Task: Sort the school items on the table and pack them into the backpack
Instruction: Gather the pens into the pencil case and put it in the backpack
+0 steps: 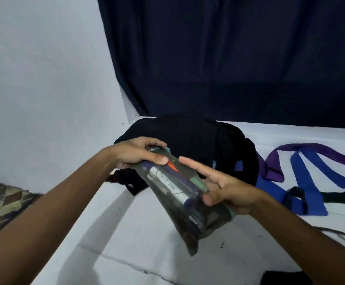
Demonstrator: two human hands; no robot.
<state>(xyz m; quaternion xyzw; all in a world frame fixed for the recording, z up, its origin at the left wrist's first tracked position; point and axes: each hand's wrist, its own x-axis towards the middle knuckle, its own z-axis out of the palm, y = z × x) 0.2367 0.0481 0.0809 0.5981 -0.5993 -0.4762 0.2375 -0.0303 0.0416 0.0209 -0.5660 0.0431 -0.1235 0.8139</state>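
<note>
Nearest the camera, a clear plastic pouch of pens and markers, too blurred to count, hangs tilted above the white table. One left hand pinches its top end; one right hand grips its side, forefinger straight. Behind lies one black fabric backpack, partly hidden.

Marker label blurred; backpack opening not visible.
</note>
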